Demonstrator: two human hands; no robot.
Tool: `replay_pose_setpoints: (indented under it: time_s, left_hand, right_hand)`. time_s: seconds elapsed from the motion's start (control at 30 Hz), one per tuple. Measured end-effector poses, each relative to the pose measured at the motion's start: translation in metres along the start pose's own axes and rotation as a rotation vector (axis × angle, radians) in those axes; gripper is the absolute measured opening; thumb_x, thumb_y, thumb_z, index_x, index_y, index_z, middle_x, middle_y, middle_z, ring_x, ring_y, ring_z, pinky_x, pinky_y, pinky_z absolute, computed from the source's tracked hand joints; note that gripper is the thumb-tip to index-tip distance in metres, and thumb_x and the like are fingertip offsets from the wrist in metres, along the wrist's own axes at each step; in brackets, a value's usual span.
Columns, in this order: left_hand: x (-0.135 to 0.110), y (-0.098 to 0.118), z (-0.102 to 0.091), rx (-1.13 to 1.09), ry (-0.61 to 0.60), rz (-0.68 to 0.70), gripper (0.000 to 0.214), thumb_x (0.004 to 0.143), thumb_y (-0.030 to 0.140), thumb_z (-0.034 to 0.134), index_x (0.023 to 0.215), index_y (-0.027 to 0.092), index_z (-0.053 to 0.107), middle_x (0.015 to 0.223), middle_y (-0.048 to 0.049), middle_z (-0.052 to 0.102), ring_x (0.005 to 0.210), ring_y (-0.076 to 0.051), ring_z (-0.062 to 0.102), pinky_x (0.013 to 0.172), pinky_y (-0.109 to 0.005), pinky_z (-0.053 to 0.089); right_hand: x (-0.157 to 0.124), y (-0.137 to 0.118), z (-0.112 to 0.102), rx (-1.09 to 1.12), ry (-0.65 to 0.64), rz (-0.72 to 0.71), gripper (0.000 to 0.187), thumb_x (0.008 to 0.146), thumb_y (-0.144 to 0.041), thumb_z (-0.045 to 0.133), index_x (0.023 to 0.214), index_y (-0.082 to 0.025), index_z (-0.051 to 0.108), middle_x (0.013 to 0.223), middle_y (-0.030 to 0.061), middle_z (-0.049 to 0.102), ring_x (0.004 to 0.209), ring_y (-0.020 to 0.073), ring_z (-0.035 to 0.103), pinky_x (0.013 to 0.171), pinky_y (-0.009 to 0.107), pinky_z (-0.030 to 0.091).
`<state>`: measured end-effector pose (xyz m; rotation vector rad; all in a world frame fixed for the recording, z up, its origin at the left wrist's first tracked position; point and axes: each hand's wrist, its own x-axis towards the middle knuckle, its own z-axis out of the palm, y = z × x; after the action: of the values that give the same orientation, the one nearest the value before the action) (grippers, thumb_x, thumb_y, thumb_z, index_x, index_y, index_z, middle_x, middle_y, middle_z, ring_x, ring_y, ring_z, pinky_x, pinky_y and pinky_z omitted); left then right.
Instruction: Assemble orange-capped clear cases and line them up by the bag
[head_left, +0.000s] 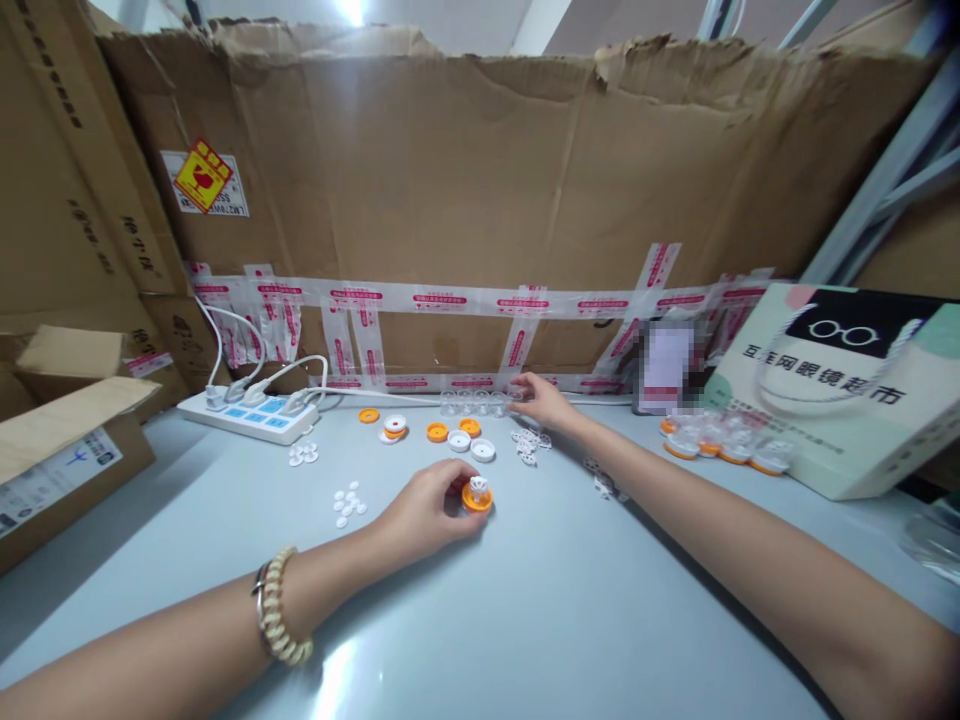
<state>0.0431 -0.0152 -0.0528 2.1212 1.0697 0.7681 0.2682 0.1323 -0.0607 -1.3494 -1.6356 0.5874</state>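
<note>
Between the thumb and fingers of my left hand [429, 507] is an orange disc-shaped base [472, 503], low over the grey-blue table. A small white plastic piece [478, 485] stands up from its middle. My right hand [546, 403] reaches to the back, its fingertips closed around the rightmost clear plastic cup [514, 398] of a short row. The other clear cups [473, 403] stand beside it along the cardboard. Orange rings [437, 432] and white rings [483, 451] lie between my two hands. White cut-out pieces [529, 445] are piled just below my right hand.
Small white discs [349, 505] and more white parts [304, 454] lie at left, near a power strip [251, 415]. Clear-topped orange pieces [724, 440] are grouped at right before a paper bag [832, 390] and a phone [666, 368]. A cardboard wall [450, 200] closes off the back.
</note>
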Motion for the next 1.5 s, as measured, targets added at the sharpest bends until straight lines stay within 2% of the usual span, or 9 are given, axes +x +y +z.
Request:
replay_pose_setpoints:
  time_s: [0.13,0.2,0.23,0.3,0.43,0.6,0.8,1.3,1.5]
  left_hand:
    - [0.000,-0.001,-0.001,-0.003,0.009,-0.008,0.025,0.067,0.017,0.060,0.091,0.017,0.055,0.087,-0.0036,0.063,0.077,-0.016,0.057,0.073,-0.028,0.047]
    - [0.001,-0.003,-0.001,-0.006,0.021,-0.020,0.027,0.065,0.018,0.063,0.092,0.018,0.055,0.089,-0.0040,0.062,0.080,-0.016,0.057,0.075,-0.029,0.047]
    - [0.001,-0.004,-0.001,-0.005,0.025,-0.027,0.028,0.064,0.019,0.064,0.091,0.018,0.055,0.090,-0.0043,0.062,0.081,-0.017,0.057,0.077,-0.030,0.047]
    - [0.002,-0.006,-0.001,0.004,0.025,-0.047,0.028,0.063,0.022,0.067,0.089,0.017,0.056,0.091,-0.0049,0.061,0.083,-0.018,0.057,0.078,-0.031,0.047]
    - [0.003,-0.008,0.001,0.024,0.032,-0.059,0.023,0.064,0.026,0.066,0.082,0.016,0.056,0.087,-0.0047,0.059,0.080,-0.019,0.057,0.075,-0.031,0.047]
    - [0.004,-0.011,0.001,0.031,0.028,-0.038,0.021,0.065,0.028,0.066,0.081,0.016,0.059,0.085,-0.0041,0.056,0.078,-0.018,0.055,0.073,-0.031,0.046]
    - [0.006,-0.013,0.001,0.026,0.011,-0.033,0.022,0.066,0.028,0.065,0.084,0.015,0.061,0.088,-0.0051,0.056,0.079,-0.017,0.055,0.073,-0.030,0.044]
    - [0.006,-0.013,0.002,0.055,-0.001,-0.026,0.024,0.067,0.030,0.066,0.086,0.016,0.065,0.090,-0.0058,0.059,0.079,-0.018,0.054,0.072,-0.030,0.043]
    - [0.006,-0.016,0.004,-0.041,0.028,-0.068,0.025,0.065,0.029,0.067,0.085,0.014,0.065,0.087,-0.0062,0.060,0.081,-0.020,0.056,0.074,-0.031,0.044]
  right_hand:
    - [-0.013,-0.025,-0.009,0.081,0.093,-0.017,0.032,0.063,-0.026,0.068,0.088,-0.018,0.049,0.078,0.0010,0.061,0.079,0.0170,0.060,0.081,0.039,0.046]
    - [-0.033,-0.044,-0.011,0.143,0.057,-0.047,0.032,0.066,-0.032,0.066,0.088,-0.019,0.049,0.084,0.0025,0.062,0.082,0.0164,0.061,0.079,0.035,0.048]
    - [-0.045,-0.054,-0.011,0.187,0.002,-0.069,0.031,0.066,-0.034,0.066,0.088,-0.019,0.049,0.085,0.0024,0.063,0.082,0.0159,0.062,0.079,0.034,0.049]
    - [-0.071,-0.071,-0.009,0.332,-0.194,-0.116,0.031,0.065,-0.032,0.068,0.086,-0.019,0.048,0.087,0.0029,0.063,0.083,0.0160,0.063,0.079,0.034,0.049]
    - [-0.106,-0.088,-0.006,0.328,-0.419,-0.167,0.027,0.070,-0.027,0.066,0.090,-0.019,0.051,0.093,0.0036,0.062,0.088,0.0154,0.060,0.084,0.035,0.047]
    - [-0.111,-0.087,-0.006,0.226,-0.510,-0.217,0.024,0.073,-0.025,0.064,0.095,-0.020,0.055,0.098,0.0047,0.061,0.095,0.0165,0.058,0.089,0.037,0.045]
    - [-0.114,-0.085,-0.004,0.139,-0.561,-0.241,0.020,0.075,-0.023,0.062,0.094,-0.020,0.057,0.094,0.0033,0.062,0.091,0.0158,0.059,0.088,0.036,0.045]
    - [-0.117,-0.080,-0.003,0.143,-0.661,-0.263,0.014,0.078,-0.024,0.060,0.091,-0.020,0.058,0.094,0.0018,0.064,0.095,0.0156,0.060,0.088,0.033,0.044]
    - [-0.116,-0.072,0.004,0.259,-0.677,-0.165,0.014,0.078,-0.027,0.060,0.088,-0.019,0.055,0.094,0.0030,0.064,0.090,0.0157,0.062,0.084,0.035,0.047]
